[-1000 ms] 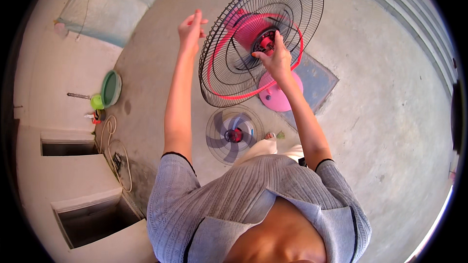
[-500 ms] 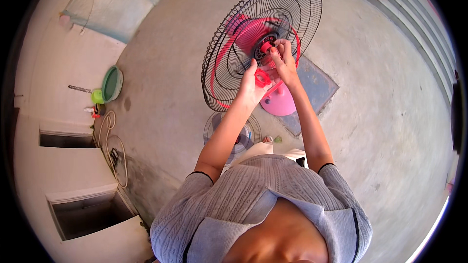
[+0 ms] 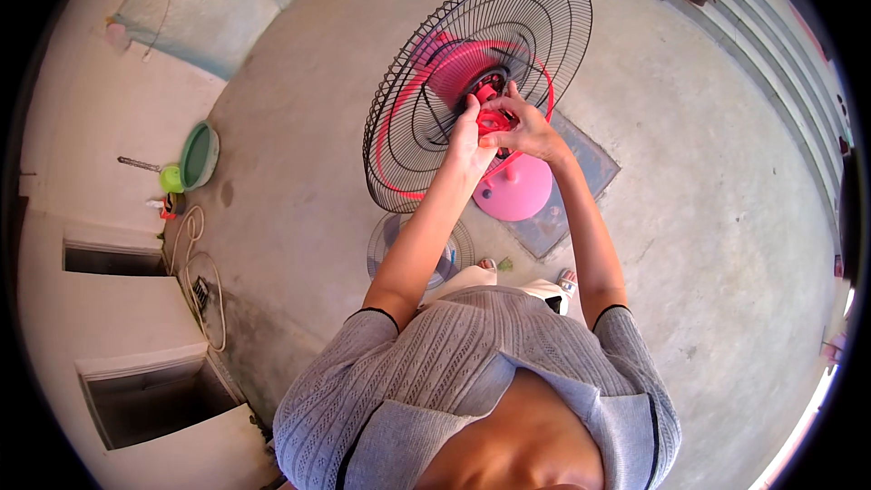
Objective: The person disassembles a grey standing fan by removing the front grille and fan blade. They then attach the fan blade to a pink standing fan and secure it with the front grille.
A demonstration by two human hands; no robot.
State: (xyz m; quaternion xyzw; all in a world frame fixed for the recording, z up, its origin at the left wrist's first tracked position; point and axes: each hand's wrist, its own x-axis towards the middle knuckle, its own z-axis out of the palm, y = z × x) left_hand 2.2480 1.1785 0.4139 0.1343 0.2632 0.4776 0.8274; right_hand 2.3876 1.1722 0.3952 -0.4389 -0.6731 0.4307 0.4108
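Observation:
A floor fan stands in front of me, its black wire grille [image 3: 399, 127] open toward me and lined by a red ring. Its pink round base [image 3: 515, 192] is on the floor below. Close to the hub at the grille's centre, a red plastic ring-shaped part [image 3: 494, 121] sits between both my hands. My left hand [image 3: 467, 141] grips its left side, thumb pointing up toward the hub. My right hand [image 3: 531, 134] pinches it from the right, with thumb and fingers curled around it. My fingers hide part of the hub and of the red part.
A second wire grille with fan blades [image 3: 386, 243] lies on the floor by my legs. The fan stands on a dark square plate [image 3: 585, 168]. At left are a green basin [image 3: 197, 156], a pale hose [image 3: 220, 308] and wall openings; grey steps [image 3: 771, 73] rise at right.
My right hand has come down from the hub to the red ring-shaped part, which my left hand was holding. The view has shifted slightly, and the fan appears a little lower and further left.

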